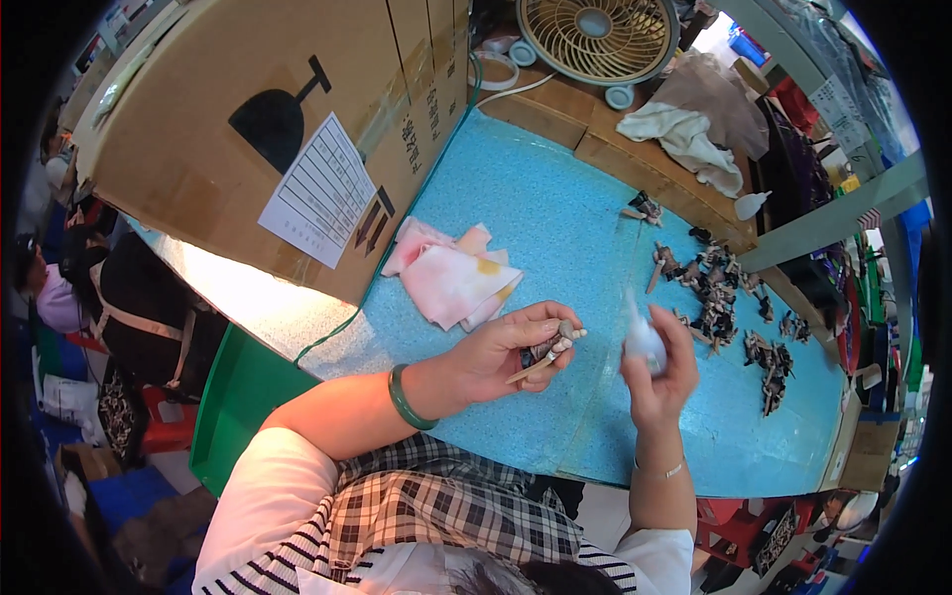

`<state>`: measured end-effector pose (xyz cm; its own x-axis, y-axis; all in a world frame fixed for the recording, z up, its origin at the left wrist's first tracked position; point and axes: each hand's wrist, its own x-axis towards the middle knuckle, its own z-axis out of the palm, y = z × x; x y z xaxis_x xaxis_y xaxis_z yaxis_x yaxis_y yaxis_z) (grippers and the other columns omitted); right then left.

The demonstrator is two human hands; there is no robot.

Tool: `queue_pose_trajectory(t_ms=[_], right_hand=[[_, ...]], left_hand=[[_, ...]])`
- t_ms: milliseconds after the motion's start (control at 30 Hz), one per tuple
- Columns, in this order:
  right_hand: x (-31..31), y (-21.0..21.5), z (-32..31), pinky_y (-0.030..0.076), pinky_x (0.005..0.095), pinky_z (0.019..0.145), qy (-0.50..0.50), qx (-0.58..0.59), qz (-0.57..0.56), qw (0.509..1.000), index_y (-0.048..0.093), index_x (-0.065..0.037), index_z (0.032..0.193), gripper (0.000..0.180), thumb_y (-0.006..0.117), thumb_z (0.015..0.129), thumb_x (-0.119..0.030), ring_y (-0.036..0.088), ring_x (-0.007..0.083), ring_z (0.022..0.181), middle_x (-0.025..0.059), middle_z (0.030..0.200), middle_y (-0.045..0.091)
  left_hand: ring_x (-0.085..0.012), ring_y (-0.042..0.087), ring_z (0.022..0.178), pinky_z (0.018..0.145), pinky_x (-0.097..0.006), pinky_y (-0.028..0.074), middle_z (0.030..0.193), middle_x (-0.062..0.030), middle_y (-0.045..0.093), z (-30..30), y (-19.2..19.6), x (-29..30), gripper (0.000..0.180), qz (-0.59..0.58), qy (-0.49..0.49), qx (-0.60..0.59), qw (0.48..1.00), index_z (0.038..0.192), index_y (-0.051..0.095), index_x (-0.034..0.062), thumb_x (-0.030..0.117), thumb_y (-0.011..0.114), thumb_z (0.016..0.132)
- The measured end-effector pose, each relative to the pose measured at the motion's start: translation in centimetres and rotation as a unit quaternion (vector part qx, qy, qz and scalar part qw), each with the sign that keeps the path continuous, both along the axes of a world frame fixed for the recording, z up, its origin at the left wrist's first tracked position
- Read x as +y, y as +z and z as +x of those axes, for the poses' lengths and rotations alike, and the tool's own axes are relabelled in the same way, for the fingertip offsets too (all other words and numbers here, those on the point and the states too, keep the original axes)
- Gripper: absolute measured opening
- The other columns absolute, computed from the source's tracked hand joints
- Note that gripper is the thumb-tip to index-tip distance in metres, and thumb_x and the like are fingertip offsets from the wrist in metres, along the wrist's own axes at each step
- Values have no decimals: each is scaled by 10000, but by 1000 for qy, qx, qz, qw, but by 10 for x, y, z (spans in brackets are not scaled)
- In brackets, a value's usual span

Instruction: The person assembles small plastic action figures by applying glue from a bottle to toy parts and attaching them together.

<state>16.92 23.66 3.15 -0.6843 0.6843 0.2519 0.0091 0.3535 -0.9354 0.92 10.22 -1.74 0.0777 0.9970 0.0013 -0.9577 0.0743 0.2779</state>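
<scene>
Over the blue tabletop, my left hand point(493, 352) is closed around a small figurine point(557, 347) with dark, grey and skin-coloured parts. The fingers cover some of it. To its right, my right hand point(662, 389) grips a small white squeeze bottle point(646, 345) with a thin nozzle that points up; the bottle is slightly blurred. Bottle and figurine are apart. A crumpled pink and white cloth point(451, 283) with yellow stains lies beyond my left hand. Several similar small figurines point(716, 293) lie loosely heaped on the right side of the table.
A large cardboard box point(288, 109) stands at the left, a green bin point(238, 407) below it. Along the back are a fan point(595, 35), a cardboard ledge point(635, 159) with a white rag point(684, 144), and another small white bottle point(752, 205). A metal post point(843, 213) rises at the right.
</scene>
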Motion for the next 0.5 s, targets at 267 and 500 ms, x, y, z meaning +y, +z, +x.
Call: queue_pose_trajectory(t_ms=[267,500], right_hand=[[4,-6,41,411,254,474,-6,116,231,966,591,-3,892,385,794,679,-252,542,171,523,84,675,594],[4,7,38,309,254,368,90,99,276,952,590,-48,915,334,770,661,-170,437,150,383,17,496,455]], left_hand=[[-97,421,485,440,-207,339,797,-94,584,-7,-9,6,252,-14,-42,-29,999,1125,526,76,263,463,967],[-68,364,455,405,-193,306,790,-114,555,-6,-5,6,305,-71,-35,22,997,1150,501,44,285,452,968]])
